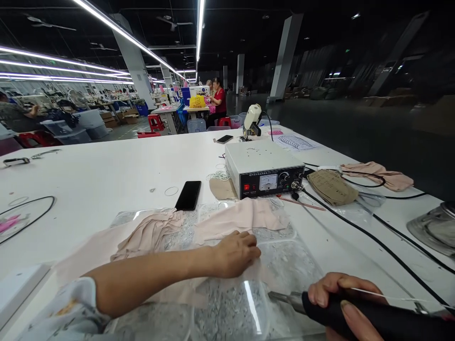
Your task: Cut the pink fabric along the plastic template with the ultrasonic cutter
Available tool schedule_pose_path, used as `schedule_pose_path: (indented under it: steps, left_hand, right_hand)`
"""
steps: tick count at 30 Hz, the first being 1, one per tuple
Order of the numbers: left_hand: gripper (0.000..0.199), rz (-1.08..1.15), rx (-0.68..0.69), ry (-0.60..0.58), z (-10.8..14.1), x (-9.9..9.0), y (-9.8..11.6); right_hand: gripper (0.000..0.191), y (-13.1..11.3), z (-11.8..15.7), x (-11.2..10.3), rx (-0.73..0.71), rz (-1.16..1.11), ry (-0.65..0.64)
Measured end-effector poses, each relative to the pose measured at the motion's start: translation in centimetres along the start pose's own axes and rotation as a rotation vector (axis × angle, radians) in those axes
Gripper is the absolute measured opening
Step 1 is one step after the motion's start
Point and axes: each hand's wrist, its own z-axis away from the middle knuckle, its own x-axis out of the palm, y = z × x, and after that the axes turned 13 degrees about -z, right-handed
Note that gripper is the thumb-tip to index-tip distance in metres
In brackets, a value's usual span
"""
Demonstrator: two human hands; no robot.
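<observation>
Nearest the lens, bottom right: right hand (343,303) wrapped tight round a black cylindrical tool handle (373,319), its metal tip (284,298) pointing left over a clear, scarred plastic cutting sheet (227,308).

Going left to right:
- Looped black cable (28,213) on the white tabletop (88,180), far left.
- Left hand (236,253) flat, fingers together, pressing down thin pale pink fabric (156,279), which lies on the sheet just left of the tip; more soft, crumpled pink pieces (149,234) behind.
- Glossy black phone (188,195), face up.
- Boxy white-and-black control unit with dial (265,173), cord (373,239) trailing towards the handle.
- Tan padded pieces (332,186) at right.

Risks, as a judgement: tip close to the pressing fingers, so possibly a burn or nick on a slip; limp fabric likely to wrinkle or creep under uneven pressure, spoiling the line; cord could snag and tug the handle.
</observation>
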Motion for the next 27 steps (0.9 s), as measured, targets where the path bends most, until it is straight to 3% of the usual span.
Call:
schedule_pose_path:
  steps: [2,7,13,19,25,27]
  left_hand:
    - [0.004,0.022,-0.021,-0.025,-0.9,-0.4,-0.1]
    - [0.007,0.105,-0.226,-0.053,-2.0,-0.7,-0.1]
    - [0.022,0.134,-0.314,-0.033,0.5,-1.3,0.5]
    - [0.013,0.047,-0.212,-0.087,3.4,-1.0,1.2]
    - [0.034,0.078,0.185,-0.097,0.8,-0.7,2.0]
    - [0.030,0.099,0.216,-0.099,-0.5,-0.3,2.3]
  right_hand:
    - [0.008,0.1,-0.2,0.4,-0.053,0.010,0.060]
    - [0.007,-0.5,-0.9,0.9,-0.265,-0.045,0.283]
    - [0.007,-1.8,0.6,0.1,-0.213,-0.174,0.383]
    - [0.014,-1.9,2.9,-0.6,-0.188,-0.203,0.480]
    - [0.015,-1.7,3.3,-0.6,-0.225,-0.193,0.510]
    - [0.016,-1.7,3.2,-0.7,-0.248,-0.202,0.510]
